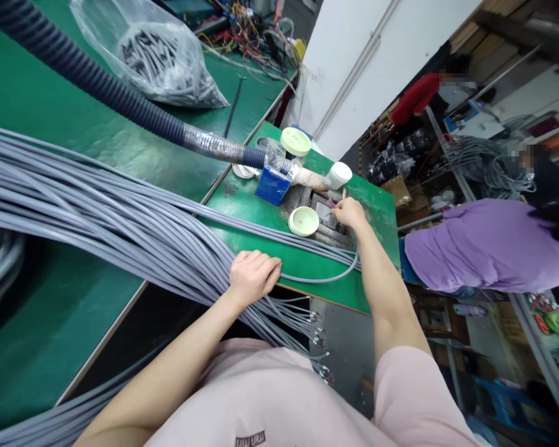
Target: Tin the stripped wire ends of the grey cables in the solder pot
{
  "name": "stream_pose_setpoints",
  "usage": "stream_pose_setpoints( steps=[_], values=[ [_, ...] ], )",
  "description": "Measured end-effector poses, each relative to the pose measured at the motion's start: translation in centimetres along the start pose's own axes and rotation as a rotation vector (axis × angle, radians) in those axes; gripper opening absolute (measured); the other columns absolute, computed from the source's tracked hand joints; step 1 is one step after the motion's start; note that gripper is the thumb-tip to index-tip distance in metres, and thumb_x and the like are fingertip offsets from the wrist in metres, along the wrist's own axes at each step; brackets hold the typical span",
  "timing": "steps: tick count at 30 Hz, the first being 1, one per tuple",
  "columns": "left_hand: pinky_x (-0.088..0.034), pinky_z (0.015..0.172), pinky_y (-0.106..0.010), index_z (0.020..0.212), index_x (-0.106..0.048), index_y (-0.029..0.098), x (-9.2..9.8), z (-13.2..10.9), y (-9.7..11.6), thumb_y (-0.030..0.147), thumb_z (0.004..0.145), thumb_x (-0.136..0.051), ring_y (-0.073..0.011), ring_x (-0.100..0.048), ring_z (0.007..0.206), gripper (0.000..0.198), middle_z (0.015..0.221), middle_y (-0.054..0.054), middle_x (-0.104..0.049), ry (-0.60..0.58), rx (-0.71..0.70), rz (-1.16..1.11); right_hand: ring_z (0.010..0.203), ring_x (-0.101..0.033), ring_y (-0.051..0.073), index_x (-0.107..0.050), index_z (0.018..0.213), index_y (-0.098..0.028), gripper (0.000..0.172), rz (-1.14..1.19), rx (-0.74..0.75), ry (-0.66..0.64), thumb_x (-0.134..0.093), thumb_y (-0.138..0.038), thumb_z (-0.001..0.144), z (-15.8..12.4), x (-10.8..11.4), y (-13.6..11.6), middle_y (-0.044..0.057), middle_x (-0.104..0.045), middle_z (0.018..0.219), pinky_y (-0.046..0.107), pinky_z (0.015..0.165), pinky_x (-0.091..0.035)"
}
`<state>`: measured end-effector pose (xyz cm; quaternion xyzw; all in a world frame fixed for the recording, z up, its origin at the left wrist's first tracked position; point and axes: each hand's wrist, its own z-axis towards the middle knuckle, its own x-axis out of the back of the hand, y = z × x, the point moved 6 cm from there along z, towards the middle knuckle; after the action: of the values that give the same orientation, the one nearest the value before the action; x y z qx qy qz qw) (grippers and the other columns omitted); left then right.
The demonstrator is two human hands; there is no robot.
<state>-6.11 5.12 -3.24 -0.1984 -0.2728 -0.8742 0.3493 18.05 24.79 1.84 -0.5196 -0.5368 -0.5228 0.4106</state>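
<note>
My right hand (351, 212) is closed in a pinch at the end of a grey cable (323, 280), where thin coloured wires (331, 203) stick out over a small metal plate (325, 213). That cable loops from beneath my right hand back toward my left hand (254, 276). My left hand is curled over the cable at the edge of a thick grey cable bundle (168, 220); its fingertips are partly hidden. Close to my right hand are a pale green round bowl (304, 221) and a white cup (340, 175).
A ribbed dark hose (121, 93) crosses above the green table (246, 239) to a nozzle beside a blue box (272, 185). Behind lies a plastic bag (163, 62) of short grey pieces. Stripped cable ends (317, 329) hang below the table edge. A person in purple (489, 245) is at right.
</note>
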Motion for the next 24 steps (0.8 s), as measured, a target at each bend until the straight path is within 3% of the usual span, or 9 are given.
stream_pose_setpoints(
  steps=[10, 16, 20, 24],
  values=[
    [-0.034, 0.065, -0.033, 0.086, -0.065, 0.021, -0.4, -0.3, -0.3, 0.021, 0.085, -0.058, -0.0137, -0.060, 0.065, 0.007, 0.069, 0.000, -0.068, -0.051, 0.046, -0.036, 0.100, -0.065, 0.026, -0.075, 0.099, -0.016, 0.026, 0.012, -0.019, -0.005, -0.059, -0.026, 0.081, 0.2, -0.4, -0.1, 0.015, -0.071, 0.103, 0.033, 0.083, -0.048],
    [-0.035, 0.066, -0.032, 0.086, -0.064, 0.020, -0.2, -0.2, -0.1, 0.020, 0.084, -0.060, -0.0137, -0.058, 0.065, 0.005, 0.069, 0.001, -0.068, -0.028, 0.018, -0.016, 0.087, -0.066, 0.024, -0.075, 0.079, -0.014, 0.019, 0.104, 0.020, 0.060, -0.060, -0.027, 0.079, -0.8, 1.0, 0.5, 0.012, -0.072, 0.087, 0.028, 0.074, -0.046],
    [-0.034, 0.065, -0.032, 0.085, -0.064, 0.020, -0.2, -0.1, 0.0, 0.021, 0.084, -0.061, -0.0137, -0.058, 0.064, 0.004, 0.069, 0.001, -0.068, -0.020, 0.006, -0.003, 0.053, -0.056, 0.014, -0.062, 0.056, -0.014, 0.026, 0.519, 0.109, 0.089, -0.060, -0.030, 0.076, -5.2, 2.7, 0.7, 0.002, -0.059, 0.053, 0.024, 0.053, -0.039],
    [-0.034, 0.065, -0.033, 0.082, -0.066, 0.020, -0.1, 0.3, -0.2, 0.023, 0.085, -0.060, -0.0143, -0.058, 0.065, 0.007, 0.070, 0.000, -0.069, -0.056, 0.048, -0.027, 0.040, -0.044, 0.008, -0.058, 0.053, -0.015, 0.030, 0.984, 0.204, 0.061, -0.063, -0.036, 0.074, -12.5, 3.0, -0.1, -0.003, -0.051, 0.047, 0.021, 0.043, -0.030]
  ],
)
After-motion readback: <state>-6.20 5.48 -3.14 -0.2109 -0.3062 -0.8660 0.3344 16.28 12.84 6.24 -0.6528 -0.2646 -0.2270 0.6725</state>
